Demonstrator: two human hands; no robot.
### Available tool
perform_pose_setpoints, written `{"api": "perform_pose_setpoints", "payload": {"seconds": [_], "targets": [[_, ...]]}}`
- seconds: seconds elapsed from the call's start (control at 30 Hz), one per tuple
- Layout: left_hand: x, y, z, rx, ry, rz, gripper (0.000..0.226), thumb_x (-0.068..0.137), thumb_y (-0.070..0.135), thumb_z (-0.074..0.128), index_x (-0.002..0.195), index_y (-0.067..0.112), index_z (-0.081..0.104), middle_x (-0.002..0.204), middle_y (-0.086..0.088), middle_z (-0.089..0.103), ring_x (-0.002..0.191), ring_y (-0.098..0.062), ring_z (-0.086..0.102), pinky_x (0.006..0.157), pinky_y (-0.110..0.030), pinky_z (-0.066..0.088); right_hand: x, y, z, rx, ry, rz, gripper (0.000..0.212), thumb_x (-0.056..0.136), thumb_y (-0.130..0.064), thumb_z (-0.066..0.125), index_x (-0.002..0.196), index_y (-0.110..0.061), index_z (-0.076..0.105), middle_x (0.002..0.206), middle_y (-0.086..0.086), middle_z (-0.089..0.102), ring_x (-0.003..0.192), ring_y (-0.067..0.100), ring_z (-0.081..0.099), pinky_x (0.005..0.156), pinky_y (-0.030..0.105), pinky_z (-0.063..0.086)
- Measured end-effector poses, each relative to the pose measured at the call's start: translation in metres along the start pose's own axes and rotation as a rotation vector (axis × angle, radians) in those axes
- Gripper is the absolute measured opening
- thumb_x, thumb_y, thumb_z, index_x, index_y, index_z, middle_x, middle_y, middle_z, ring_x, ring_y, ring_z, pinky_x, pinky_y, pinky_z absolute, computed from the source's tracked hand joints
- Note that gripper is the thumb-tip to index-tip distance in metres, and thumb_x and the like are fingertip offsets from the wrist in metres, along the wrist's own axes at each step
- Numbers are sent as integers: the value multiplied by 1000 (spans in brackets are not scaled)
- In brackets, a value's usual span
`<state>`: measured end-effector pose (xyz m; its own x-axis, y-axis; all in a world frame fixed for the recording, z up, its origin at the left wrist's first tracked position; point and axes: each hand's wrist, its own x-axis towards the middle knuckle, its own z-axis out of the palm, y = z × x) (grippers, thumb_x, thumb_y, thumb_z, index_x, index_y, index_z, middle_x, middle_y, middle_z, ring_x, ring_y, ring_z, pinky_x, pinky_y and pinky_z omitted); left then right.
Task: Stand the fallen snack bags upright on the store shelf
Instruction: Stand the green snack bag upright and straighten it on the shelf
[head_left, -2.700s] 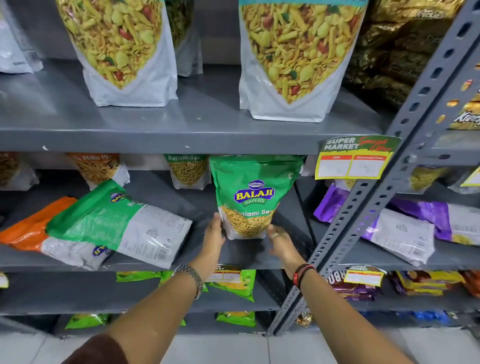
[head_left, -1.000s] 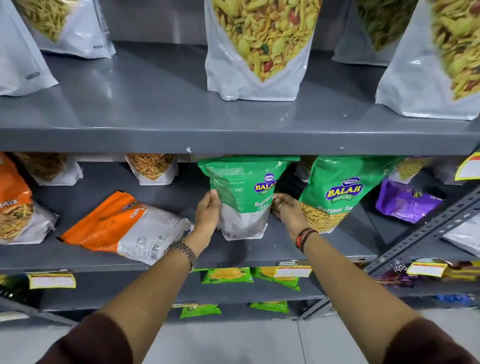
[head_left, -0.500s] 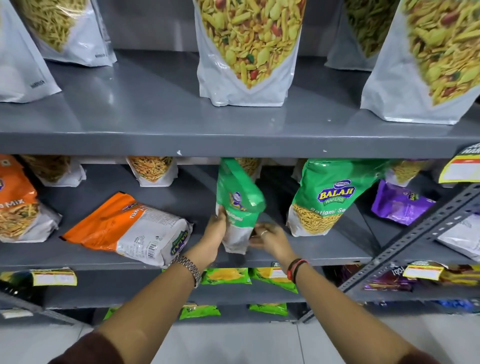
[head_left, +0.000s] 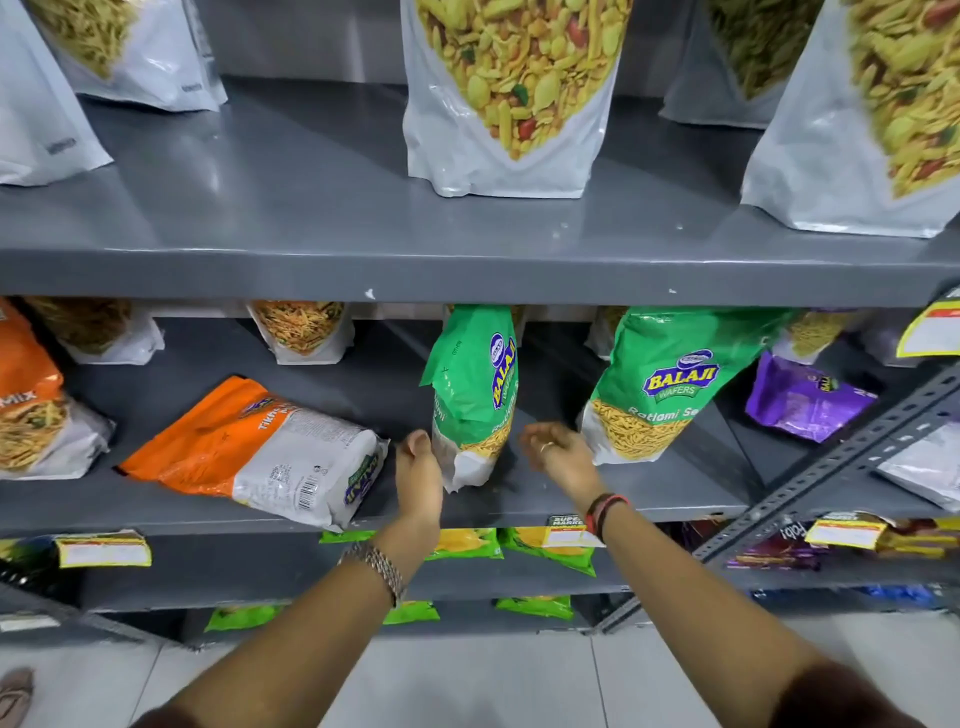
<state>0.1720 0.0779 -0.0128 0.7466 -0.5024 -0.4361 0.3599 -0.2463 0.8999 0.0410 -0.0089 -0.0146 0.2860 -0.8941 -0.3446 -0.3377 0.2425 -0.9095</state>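
Note:
A green Balaji bag (head_left: 474, 395) stands upright on the middle shelf (head_left: 670, 496), turned side-on to me. My left hand (head_left: 418, 467) hovers right beside its lower left edge with loosely curled fingers that hold nothing. A short gap separates my right hand (head_left: 558, 453) from the bag's right side; it is also loose and holds nothing. To the right, a second green Balaji bag (head_left: 660, 397) stands upright, leaning slightly. An orange and white bag (head_left: 249, 449) lies flat on the same shelf to the left.
Another orange bag (head_left: 26, 410) stands at the far left. A purple bag (head_left: 805, 400) sits at the right, behind a slanted perforated metal post (head_left: 831, 470). Big white pouches stand on the upper shelf (head_left: 363, 270), which overhangs the bags. Price tags hang from the shelf edges.
Both hands gripped the centre green bag as they turned it side-on and set it down. Now they have let go and drawn back slightly, the right hand farther.

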Motion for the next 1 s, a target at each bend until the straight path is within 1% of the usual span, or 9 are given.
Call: {"api": "perform_pose_setpoints", "payload": {"seconds": [0.1,0.2,0.3,0.33,0.4,0.47,0.63,0.9,1.0], "targets": [[-18,-17,-4,-33,-63,-140,41,97,28,36,128,3,45,135,-19,49,114,-27,49,96,-35,39,13,-28,2,95,33,-17,31,95,-10,41,120,2,55,129,24,56,99,27,57,86,39,46],[-27,-18,3,-67,-170,-136,47,96,34,37,132,5,42,137,-22,47,127,-30,45,109,-41,34,19,-60,13,165,-26,40,43,97,-29,35,134,-11,45,139,9,48,130,26,42,103,34,33],[-23,-14,11,-25,-240,-80,51,97,37,32,142,12,32,147,-9,40,135,-26,39,115,-42,28,18,-69,25,228,-112,59,42,98,-28,25,128,-13,50,131,3,50,105,14,53,92,23,33],[-19,-12,12,-2,-232,-78,53,97,39,30,144,13,30,149,-9,39,136,-26,38,115,-44,28,17,-66,29,236,-105,50,40,98,-26,24,119,-12,55,124,3,53,92,10,54,86,22,35],[-5,-5,11,11,-189,-76,55,97,40,28,144,11,30,149,-12,39,135,-28,39,114,-44,30,15,-57,36,295,-61,22,41,98,-24,24,116,-9,57,124,11,58,99,17,57,80,21,41],[10,4,9,-22,-131,-75,55,97,42,26,140,9,38,146,-13,43,132,-29,44,112,-43,33,11,-47,40,342,-7,8,40,98,-22,26,127,-9,52,132,12,56,116,24,54,90,27,43],[41,17,4,-38,-114,-98,59,96,50,20,136,13,42,139,-8,49,133,-27,42,113,-41,32,-9,-23,39,390,41,-118,39,97,-5,29,133,-4,41,138,17,47,130,31,43,106,45,36],[48,21,7,-4,-146,-140,63,94,54,19,136,15,44,144,-11,46,133,-27,43,113,-43,31,-15,-10,29,283,47,-88,31,98,-20,34,124,-15,50,119,1,54,120,22,49,107,44,39],[47,18,-2,-11,-189,-119,51,98,40,26,137,10,40,147,-13,43,133,-27,42,110,-38,33,-13,-2,29,193,78,2,24,96,-28,37,109,-19,55,113,4,59,113,27,55,103,44,42]]}}
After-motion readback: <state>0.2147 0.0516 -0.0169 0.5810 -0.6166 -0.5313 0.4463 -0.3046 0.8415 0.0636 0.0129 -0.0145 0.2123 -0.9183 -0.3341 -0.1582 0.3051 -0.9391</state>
